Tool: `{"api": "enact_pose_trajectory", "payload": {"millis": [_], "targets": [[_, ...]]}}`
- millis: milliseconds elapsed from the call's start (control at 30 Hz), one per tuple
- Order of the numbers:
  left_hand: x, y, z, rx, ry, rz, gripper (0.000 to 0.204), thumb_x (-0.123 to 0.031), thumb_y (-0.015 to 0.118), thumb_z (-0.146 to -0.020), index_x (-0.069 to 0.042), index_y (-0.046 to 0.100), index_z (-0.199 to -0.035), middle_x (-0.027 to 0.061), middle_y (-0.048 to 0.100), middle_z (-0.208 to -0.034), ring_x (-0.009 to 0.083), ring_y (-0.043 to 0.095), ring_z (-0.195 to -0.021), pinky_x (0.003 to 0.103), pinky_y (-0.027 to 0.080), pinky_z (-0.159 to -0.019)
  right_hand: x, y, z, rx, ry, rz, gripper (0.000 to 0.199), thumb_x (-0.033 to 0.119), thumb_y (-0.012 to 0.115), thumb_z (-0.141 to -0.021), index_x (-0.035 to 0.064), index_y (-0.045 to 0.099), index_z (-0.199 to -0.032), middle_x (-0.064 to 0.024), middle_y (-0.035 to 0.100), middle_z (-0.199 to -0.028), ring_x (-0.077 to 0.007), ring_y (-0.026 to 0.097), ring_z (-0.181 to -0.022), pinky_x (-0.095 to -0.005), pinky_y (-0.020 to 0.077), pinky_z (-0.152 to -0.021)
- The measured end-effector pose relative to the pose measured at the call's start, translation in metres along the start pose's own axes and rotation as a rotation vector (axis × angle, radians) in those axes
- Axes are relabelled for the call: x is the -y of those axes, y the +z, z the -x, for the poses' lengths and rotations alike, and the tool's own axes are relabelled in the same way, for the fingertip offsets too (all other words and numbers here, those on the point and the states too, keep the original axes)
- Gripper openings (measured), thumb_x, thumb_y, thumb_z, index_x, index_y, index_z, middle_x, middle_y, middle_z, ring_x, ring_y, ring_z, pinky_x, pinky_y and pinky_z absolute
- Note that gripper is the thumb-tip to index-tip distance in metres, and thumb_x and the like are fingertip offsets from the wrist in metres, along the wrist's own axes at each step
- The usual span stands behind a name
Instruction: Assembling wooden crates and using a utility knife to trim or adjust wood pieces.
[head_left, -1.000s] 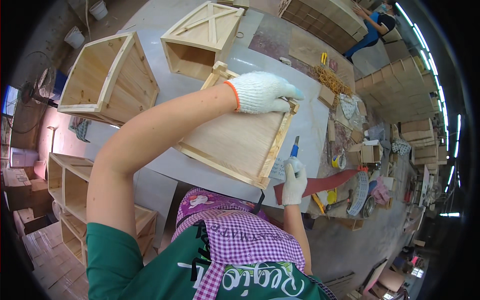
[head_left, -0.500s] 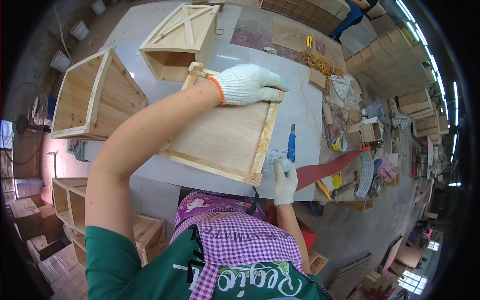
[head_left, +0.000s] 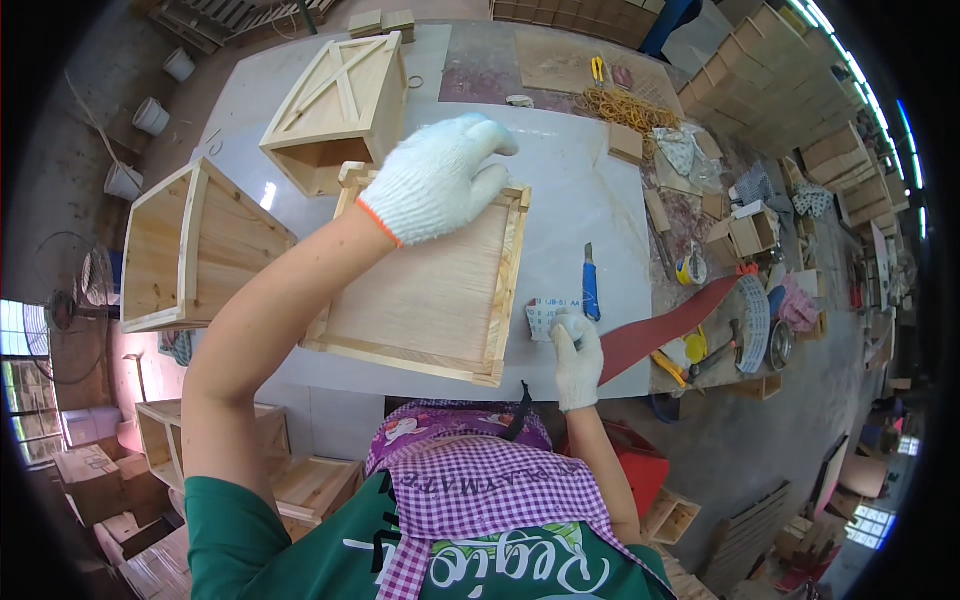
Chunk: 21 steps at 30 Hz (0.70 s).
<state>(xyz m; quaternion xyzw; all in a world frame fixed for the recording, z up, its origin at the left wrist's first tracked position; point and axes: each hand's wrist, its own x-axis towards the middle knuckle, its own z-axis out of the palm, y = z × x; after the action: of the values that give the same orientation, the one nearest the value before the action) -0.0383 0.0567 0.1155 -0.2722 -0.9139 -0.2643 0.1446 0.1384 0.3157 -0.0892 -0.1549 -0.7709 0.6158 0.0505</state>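
Observation:
A shallow pale wooden box or drawer lies on the sheet-covered table before me, its flat panel facing up within a raised frame. My left hand, in a white knitted glove, is over its far edge, thumb and fingers apart; whether it touches the wood I cannot tell. My gloved right hand pinches a small piece of sandpaper, printed pale backing showing, just right of the box. A blue utility knife lies beyond that hand, blade pointing away.
Two wooden crates stand at the far left of the table. A red-brown abrasive strip curves rightward toward a hammer and tape roll. Yellow cord lies at the far right.
My left hand has come off the box's far right corner and shifted left, its fingers parting. The sandpaper in my right hand now shows more of its printed back. The view has shifted slightly.

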Motion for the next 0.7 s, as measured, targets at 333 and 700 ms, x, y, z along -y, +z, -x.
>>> {"api": "enact_pose_trajectory", "payload": {"millis": [333,700], "targets": [[-0.066,-0.010,-0.009,0.432,-0.301,-0.292,0.047,-0.046,0.062,-0.092,-0.003,0.074,-0.077,0.0216,0.070,-0.073,0.0381,0.072,-0.069,0.050,0.057,-0.064,0.076,-0.011,-0.056,0.154,-0.202,0.124,0.038,0.008,0.064,-0.097,-0.0032,0.059,-0.133,-0.0083,0.068,-0.112,-0.0155,0.065,-0.099,-0.0313,0.0527,-0.091],[-0.073,0.013,-0.004,0.305,-0.386,-0.323,0.035,-0.032,0.059,-0.094,-0.002,0.073,-0.082,0.0208,0.069,-0.071,0.0376,0.070,-0.065,0.047,0.057,-0.058,0.123,-0.032,-0.115,0.377,-0.474,0.198,0.045,0.012,0.072,-0.093,0.0001,0.060,-0.134,-0.0196,0.069,-0.113,-0.0320,0.069,-0.100,-0.0385,0.0549,-0.090]]}}
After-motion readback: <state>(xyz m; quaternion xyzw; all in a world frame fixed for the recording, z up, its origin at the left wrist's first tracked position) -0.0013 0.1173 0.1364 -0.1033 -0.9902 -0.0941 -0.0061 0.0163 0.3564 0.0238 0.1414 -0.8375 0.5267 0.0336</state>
